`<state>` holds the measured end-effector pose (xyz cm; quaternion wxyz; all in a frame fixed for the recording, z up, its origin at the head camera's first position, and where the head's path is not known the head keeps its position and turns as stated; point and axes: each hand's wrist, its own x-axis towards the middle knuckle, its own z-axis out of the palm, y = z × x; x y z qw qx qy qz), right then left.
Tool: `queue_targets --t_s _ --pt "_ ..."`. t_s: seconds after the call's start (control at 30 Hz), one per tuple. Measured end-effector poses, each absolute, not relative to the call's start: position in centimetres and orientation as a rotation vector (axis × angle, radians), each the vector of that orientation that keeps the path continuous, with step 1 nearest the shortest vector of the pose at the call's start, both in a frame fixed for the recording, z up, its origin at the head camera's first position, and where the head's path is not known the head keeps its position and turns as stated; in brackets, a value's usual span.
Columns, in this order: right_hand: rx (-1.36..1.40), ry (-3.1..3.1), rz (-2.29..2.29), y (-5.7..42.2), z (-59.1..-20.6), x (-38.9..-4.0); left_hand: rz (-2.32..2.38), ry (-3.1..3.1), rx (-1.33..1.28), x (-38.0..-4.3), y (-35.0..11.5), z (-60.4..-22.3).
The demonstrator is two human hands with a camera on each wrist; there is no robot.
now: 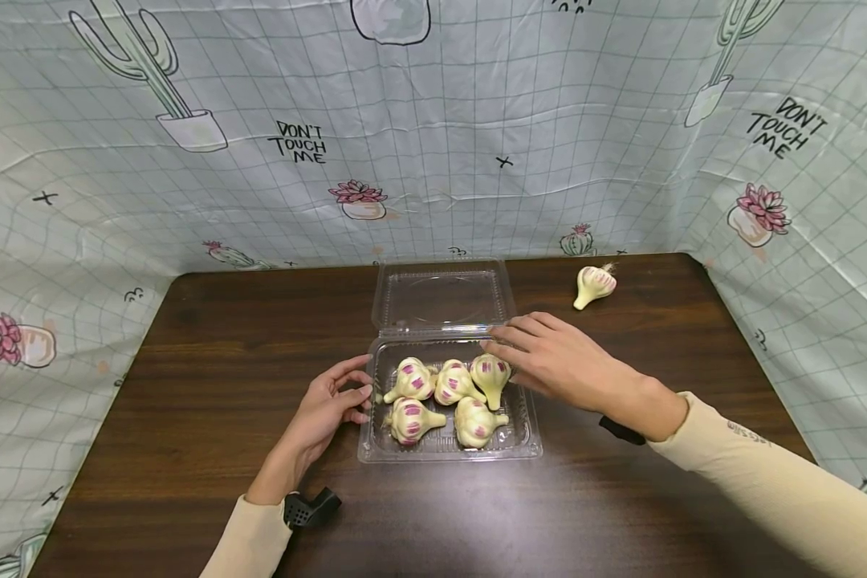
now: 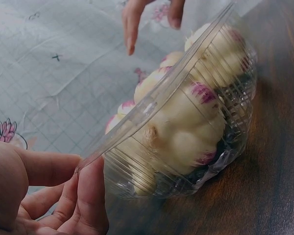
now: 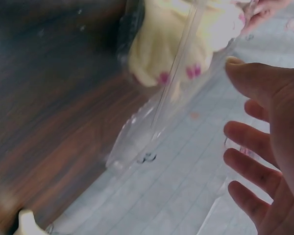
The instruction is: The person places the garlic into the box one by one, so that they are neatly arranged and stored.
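Observation:
A clear plastic clamshell box (image 1: 451, 459) lies on the table with its lid (image 1: 441, 299) folded back. Several garlic bulbs (image 1: 412, 420), whitish with purple patches, sit in its base in two rows. At the box's left side, my left hand (image 1: 323, 408) pinches the rim between thumb and fingers, plain in the left wrist view. My right hand (image 1: 567, 363) is over the box's right edge, near the upper-right bulb (image 1: 491, 376). Its fingers (image 3: 250, 137) are spread and hold nothing in the right wrist view. Another garlic bulb (image 1: 594, 286) lies alone at the back right.
The dark wooden table (image 1: 260, 321) is bordered at the back and both sides by a pale grid-patterned cloth (image 1: 433, 120) printed with cacti. The open lid reaches nearly to the table's back edge.

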<state>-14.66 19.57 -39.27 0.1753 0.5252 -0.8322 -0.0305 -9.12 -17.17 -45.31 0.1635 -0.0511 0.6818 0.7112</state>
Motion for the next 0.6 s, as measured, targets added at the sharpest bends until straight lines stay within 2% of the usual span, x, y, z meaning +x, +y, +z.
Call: queue_targets --t_s 0.6 --pt "1.216 -2.413 0.052 26.1 -40.0 -18.6 2.028 1.949 -0.144 -9.1 -17.1 -45.4"
